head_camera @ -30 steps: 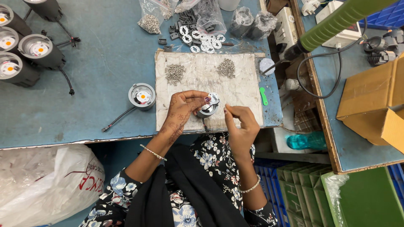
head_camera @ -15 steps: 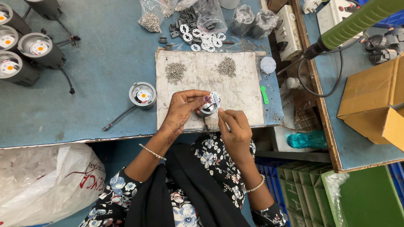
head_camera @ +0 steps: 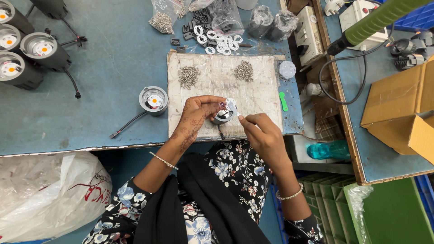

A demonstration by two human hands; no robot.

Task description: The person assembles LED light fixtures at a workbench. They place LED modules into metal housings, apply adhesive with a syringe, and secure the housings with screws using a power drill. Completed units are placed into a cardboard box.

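- Blue worktable (head_camera: 108, 68) fills the upper part of the head view, with a pale wrapped work board (head_camera: 253, 92) lying at its middle
- Since the earlier pictures the right hand (head_camera: 262, 131) has come in from lower right and now pinches closed on a small white ring plate (head_camera: 231, 106), holding it at the top of the round lamp housing (head_camera: 224, 116) near the board's lower edge
- Left hand (head_camera: 196, 115) stays curled closed around that housing, steadying it; the plate looks close to seating, not yet pressed home
- Second grey housing (head_camera: 153, 100) with an orange centre sits just left of the board, cable trailing down-left
- Two screw heaps (head_camera: 188, 76) lie on the board's upper part
- Clear plastic bags (head_camera: 226, 16) of parts sit along the top edge, white rings spilled beside them
- Brown cardboard box (head_camera: 402, 104) stands open at right; a white sack (head_camera: 45, 194) with red print slumps at lower left; a teal bottle (head_camera: 330, 149) lies at lower right
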